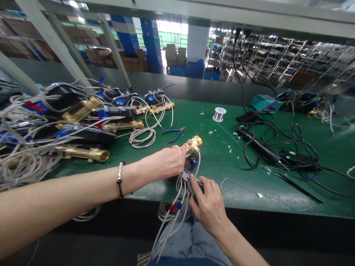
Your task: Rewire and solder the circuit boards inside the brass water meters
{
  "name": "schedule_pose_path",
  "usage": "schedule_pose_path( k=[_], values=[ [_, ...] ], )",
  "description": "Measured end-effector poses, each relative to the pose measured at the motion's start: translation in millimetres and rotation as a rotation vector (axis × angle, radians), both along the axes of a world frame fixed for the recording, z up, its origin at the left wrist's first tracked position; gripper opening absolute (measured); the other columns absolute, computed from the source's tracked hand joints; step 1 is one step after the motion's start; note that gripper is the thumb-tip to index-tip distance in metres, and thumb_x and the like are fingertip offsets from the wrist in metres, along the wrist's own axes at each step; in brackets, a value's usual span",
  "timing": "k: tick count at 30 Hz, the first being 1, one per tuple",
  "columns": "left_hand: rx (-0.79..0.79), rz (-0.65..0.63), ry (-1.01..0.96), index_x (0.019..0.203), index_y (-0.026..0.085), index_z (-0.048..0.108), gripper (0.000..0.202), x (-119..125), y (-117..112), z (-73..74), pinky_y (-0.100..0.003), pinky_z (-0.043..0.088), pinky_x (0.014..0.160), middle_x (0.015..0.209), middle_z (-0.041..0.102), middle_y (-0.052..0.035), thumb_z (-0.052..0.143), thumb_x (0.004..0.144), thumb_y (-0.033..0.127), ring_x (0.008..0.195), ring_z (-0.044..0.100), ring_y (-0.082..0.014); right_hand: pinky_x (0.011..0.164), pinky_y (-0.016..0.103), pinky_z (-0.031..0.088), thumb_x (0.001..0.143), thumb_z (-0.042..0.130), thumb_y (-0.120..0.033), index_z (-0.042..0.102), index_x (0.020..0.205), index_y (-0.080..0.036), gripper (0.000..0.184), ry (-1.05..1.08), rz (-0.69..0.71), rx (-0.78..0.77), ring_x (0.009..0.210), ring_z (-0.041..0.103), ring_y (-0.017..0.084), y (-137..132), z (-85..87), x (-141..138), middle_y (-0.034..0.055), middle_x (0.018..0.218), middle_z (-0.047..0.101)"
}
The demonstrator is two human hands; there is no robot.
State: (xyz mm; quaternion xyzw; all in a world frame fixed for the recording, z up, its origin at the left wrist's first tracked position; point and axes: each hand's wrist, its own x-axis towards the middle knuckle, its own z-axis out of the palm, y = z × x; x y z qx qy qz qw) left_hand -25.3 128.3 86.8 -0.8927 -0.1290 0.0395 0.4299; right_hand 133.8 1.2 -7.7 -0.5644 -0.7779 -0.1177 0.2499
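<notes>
Two bare hands meet over one meter [191, 161] just below the centre of the frame, near the front edge of the green table [213, 159]; the left hand [170, 162] is closed over the meter beside its brass pipe [195, 142], some fingers hidden; the right hand [209, 201] has thumb and forefinger about a grey piece [191, 188] among the white cables [184, 191], though how firmly I cannot tell; red [173, 208] and blue tags [179, 205] hang on those cables at lower centre.

The step in hand looks like fitting or adjusting that grey piece; which of the two, I cannot tell; the next move probably calls for a steady left hold and a light right pinch, with no tug on the cables; pliers [174, 134] lie near centre, and a soldering iron [259, 146] rests at right, both out of the hands.
</notes>
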Motion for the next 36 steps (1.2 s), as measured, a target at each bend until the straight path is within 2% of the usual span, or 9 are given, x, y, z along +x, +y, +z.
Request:
schedule_pose_path(
  k=[6, 10, 13, 17, 22, 27, 32, 34, 36],
  values=[
    [-0.080, 0.035, -0.012, 0.121, -0.002, 0.041, 0.038, -3.4, -1.3, 2.3, -0.021, 0.031, 0.037, 0.067, 0.054, -0.0065, 0.028, 0.086, 0.003, 0.048, 0.052, -0.0139, 0.074, 0.037, 0.045, 0.084, 0.047, -0.018, 0.049, 0.130, -0.011, 0.046, 0.019, -0.002, 0.003, 0.093, 0.046, 0.024, 0.1, -0.6, -2.0, 0.0158, 0.107, 0.051],
    [-0.126, 0.036, -0.016, 0.102, 0.011, 0.047, 0.026, -2.6, 1.5, 3.4, -0.022, 0.030, 0.035, 0.067, 0.055, -0.0064, 0.028, 0.086, 0.005, 0.042, 0.051, -0.0142, 0.074, 0.039, 0.043, 0.082, 0.052, -0.017, 0.049, 0.131, -0.015, 0.049, -0.054, -0.039, -0.045, 0.094, 0.046, 0.025, 0.7, 11.9, -5.1, 0.0157, 0.107, 0.052],
    [-0.201, 0.028, -0.032, 0.090, 0.015, 0.045, 0.020, -3.5, 5.2, 3.9, -0.023, 0.032, 0.035, 0.064, 0.053, -0.0040, 0.029, 0.086, 0.004, 0.041, 0.051, -0.0146, 0.074, 0.039, 0.042, 0.080, 0.055, -0.017, 0.050, 0.130, -0.017, 0.051, -0.092, -0.070, -0.112, 0.094, 0.046, 0.026, 2.1, 24.7, -7.3, 0.0151, 0.106, 0.054],
    [-0.284, 0.063, -0.072, 0.097, 0.015, 0.047, 0.018, -6.3, 8.3, 4.9, -0.024, 0.034, 0.036, 0.068, 0.053, -0.0028, 0.037, 0.085, 0.007, 0.045, 0.055, -0.0164, 0.071, 0.038, 0.041, 0.079, 0.056, -0.015, 0.052, 0.128, -0.016, 0.049, -0.107, -0.066, -0.118, 0.090, 0.047, 0.026, 4.3, 32.5, -7.6, 0.0152, 0.104, 0.056],
    [-0.375, 0.111, -0.044, 0.105, 0.013, 0.048, 0.027, -1.9, 7.4, 13.1, -0.026, 0.037, 0.039, 0.074, 0.056, -0.0035, 0.057, 0.080, 0.017, 0.050, 0.058, -0.0175, 0.072, 0.039, 0.042, 0.079, 0.056, -0.014, 0.050, 0.130, -0.016, 0.051, -0.073, -0.050, -0.128, 0.090, 0.046, 0.025, 5.4, 28.2, -4.1, 0.0148, 0.105, 0.055],
    [-0.362, 0.102, -0.016, 0.102, 0.012, 0.051, 0.023, 10.6, 12.8, 15.7, -0.026, 0.032, 0.039, 0.067, 0.057, -0.0029, 0.059, 0.082, 0.020, 0.052, 0.059, -0.0181, 0.076, 0.039, 0.043, 0.078, 0.059, -0.019, 0.045, 0.133, -0.016, 0.057, -0.013, -0.035, -0.209, 0.095, 0.046, 0.025, 5.7, 29.9, -0.1, 0.0145, 0.110, 0.053],
    [-0.387, 0.044, 0.015, 0.102, 0.011, 0.052, 0.048, 12.0, 20.6, 13.6, -0.028, 0.035, 0.043, 0.070, 0.057, -0.0039, 0.071, 0.072, 0.044, 0.058, 0.059, -0.0204, 0.077, 0.039, 0.043, 0.081, 0.056, -0.021, 0.046, 0.133, -0.016, 0.053, 0.002, -0.018, -0.251, 0.096, 0.046, 0.025, 7.8, 36.5, 3.2, 0.0140, 0.110, 0.054],
    [-0.390, 0.057, 0.017, 0.104, 0.012, 0.051, 0.053, 10.7, 20.5, 14.8, -0.028, 0.035, 0.043, 0.071, 0.057, -0.0036, 0.072, 0.070, 0.045, 0.059, 0.059, -0.0209, 0.077, 0.039, 0.043, 0.083, 0.054, -0.022, 0.046, 0.133, -0.016, 0.051, 0.022, -0.008, -0.254, 0.097, 0.046, 0.025, 7.9, 36.5, 4.2, 0.0141, 0.110, 0.054],
    [-0.390, 0.084, 0.010, 0.103, 0.012, 0.050, 0.047, 10.5, 18.7, 17.1, -0.028, 0.034, 0.043, 0.071, 0.057, -0.0031, 0.070, 0.073, 0.043, 0.058, 0.059, -0.0205, 0.077, 0.039, 0.042, 0.084, 0.052, -0.022, 0.047, 0.132, -0.016, 0.049, 0.045, 0.001, -0.245, 0.096, 0.046, 0.025, 7.5, 34.3, 5.0, 0.0142, 0.111, 0.054]
  ],
)
